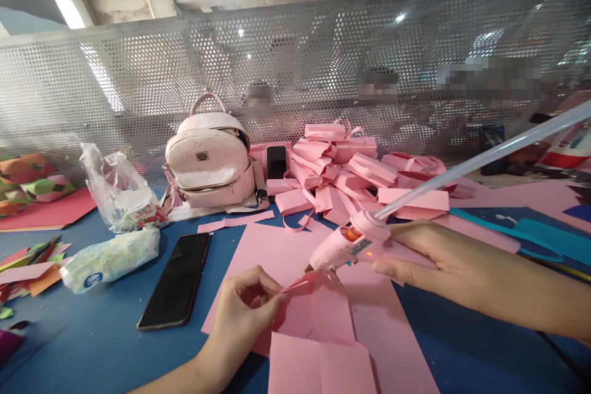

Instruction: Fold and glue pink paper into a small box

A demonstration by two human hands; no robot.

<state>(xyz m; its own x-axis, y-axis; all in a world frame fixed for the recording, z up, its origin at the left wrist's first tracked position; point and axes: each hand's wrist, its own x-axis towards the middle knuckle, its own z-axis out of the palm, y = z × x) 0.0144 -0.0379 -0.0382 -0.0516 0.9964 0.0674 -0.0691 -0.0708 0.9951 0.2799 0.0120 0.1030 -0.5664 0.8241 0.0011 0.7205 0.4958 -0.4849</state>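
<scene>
My right hand (415, 258) is wrapped round the handle of a pink glue gun (344, 240), a long clear glue stick (484, 157) rising from its back. The gun's nozzle is at the upper edge of a folded pink paper piece (318, 314). Thumb and fingers of my left hand (252, 301) pinch the left corner of that edge. Beneath the folded piece lies a large pink sheet (388, 326). Whether glue is on the edge is too small to tell.
Behind the sheet are piled pink paper bags (332, 172) and a white backpack (210, 160). Left of it lie a black phone (176, 280), a tissue pack (113, 258) and a plastic bag (120, 191). Blue paper (554, 240) lies at right; a perforated metal screen (300, 61) stands behind.
</scene>
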